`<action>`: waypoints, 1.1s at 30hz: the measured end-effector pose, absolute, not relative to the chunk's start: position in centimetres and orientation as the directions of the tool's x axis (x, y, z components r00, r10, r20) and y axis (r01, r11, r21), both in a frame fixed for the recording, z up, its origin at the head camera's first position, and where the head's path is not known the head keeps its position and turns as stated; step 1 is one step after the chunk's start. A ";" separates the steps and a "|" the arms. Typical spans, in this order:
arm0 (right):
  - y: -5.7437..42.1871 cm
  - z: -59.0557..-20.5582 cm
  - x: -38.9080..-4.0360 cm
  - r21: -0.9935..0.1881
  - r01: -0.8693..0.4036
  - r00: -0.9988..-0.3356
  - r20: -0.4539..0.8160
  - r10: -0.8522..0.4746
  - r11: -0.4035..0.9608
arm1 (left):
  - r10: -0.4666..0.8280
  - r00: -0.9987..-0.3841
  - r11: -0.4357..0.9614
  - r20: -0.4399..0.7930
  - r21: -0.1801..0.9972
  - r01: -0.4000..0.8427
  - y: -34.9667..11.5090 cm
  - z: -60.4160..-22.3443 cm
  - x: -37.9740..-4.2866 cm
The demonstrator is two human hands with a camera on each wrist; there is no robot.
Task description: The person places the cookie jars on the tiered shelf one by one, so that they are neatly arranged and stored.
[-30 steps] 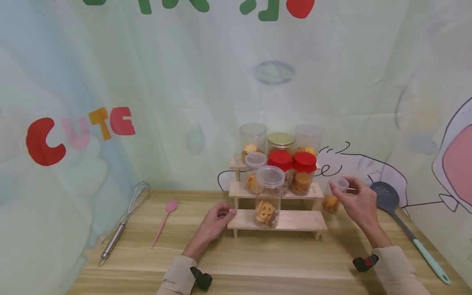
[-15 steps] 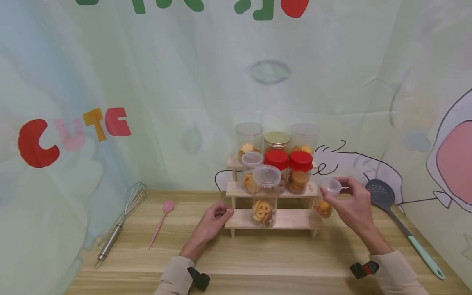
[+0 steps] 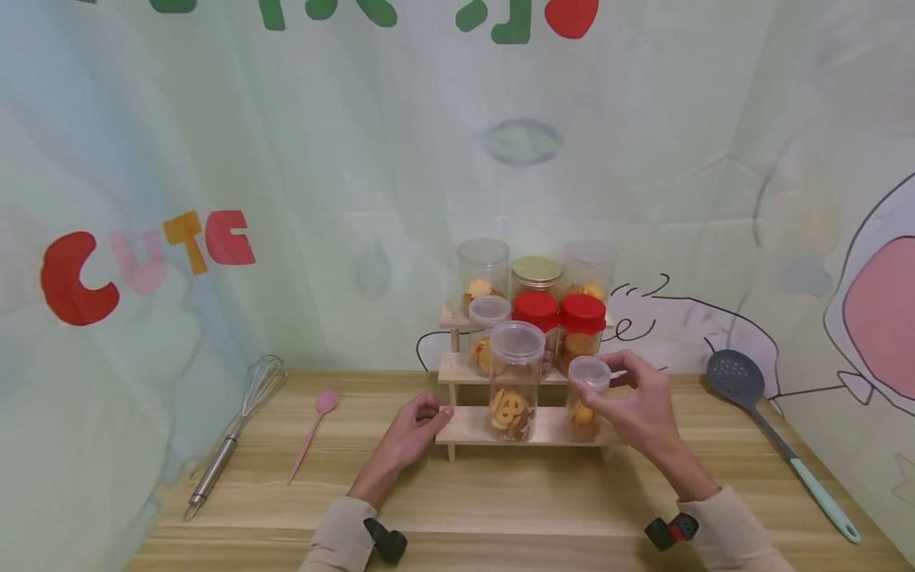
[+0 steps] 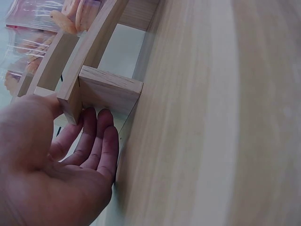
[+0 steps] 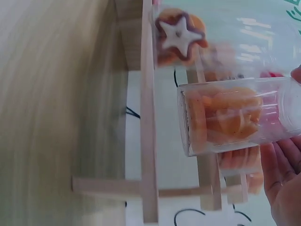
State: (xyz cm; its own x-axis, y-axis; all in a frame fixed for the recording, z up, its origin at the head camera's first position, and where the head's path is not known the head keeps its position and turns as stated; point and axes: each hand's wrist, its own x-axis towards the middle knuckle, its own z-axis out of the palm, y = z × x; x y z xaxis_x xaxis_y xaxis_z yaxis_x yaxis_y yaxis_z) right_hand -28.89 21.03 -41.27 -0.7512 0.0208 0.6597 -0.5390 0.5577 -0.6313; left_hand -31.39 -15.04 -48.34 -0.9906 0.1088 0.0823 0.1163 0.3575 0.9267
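Observation:
My right hand (image 3: 643,405) pinches a small clear plastic jar (image 3: 588,397) near its lid, with thumb and fingers on either side. Orange cookies lie inside the jar. In the right wrist view this jar (image 5: 225,117) hangs just above the lowest tier, a gap under its base. The left hand (image 3: 415,425) holds the left end of the stepped wooden stand (image 3: 554,427). Seen from the left wrist, the thumb lies at the upper side of the board (image 4: 70,92) and the fingers curl underneath. A taller cookie jar (image 3: 516,373) stands mid-tier, left of the held jar.
Red-lidded jars (image 3: 582,330) and a clear-lidded jar (image 3: 490,338) occupy the middle tier. A gold-lidded jar (image 3: 536,274) is among those on top. A whisk (image 3: 232,433) and pink spoon (image 3: 314,429) lie left; a grey skimmer (image 3: 772,433) lies right. A printed curtain hangs behind.
My right hand has carried the small jar leftward, from beside the stand to over the right part of the lowest tier. The left hand has stayed at the stand's left end.

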 end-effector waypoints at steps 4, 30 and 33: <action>20.1 -41.6 -28.8 -0.634 -0.555 -0.757 0.654 -0.011 0.538 | 0.105 -0.991 0.364 0.082 0.924 0.115 -15.0 -48.3 -31.3; 17.9 -42.5 -29.2 -0.763 -0.443 -0.856 0.516 0.031 0.471 | 0.087 -0.992 0.420 0.094 0.899 0.122 -14.9 -48.0 -30.9; 17.9 -42.8 -29.3 -0.770 -0.466 -0.850 0.526 0.020 0.436 | 0.072 -0.985 0.469 0.157 0.866 0.172 -14.9 -47.5 -30.7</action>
State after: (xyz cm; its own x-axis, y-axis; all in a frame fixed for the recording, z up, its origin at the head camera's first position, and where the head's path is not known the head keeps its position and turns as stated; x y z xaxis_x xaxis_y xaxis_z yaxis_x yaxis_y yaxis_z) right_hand -29.28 17.85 -42.78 -0.8501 0.0204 0.5263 -0.4660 0.4365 -0.7696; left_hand -30.67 -14.86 -47.49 -0.9850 0.0718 0.1566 0.1720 0.4688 0.8664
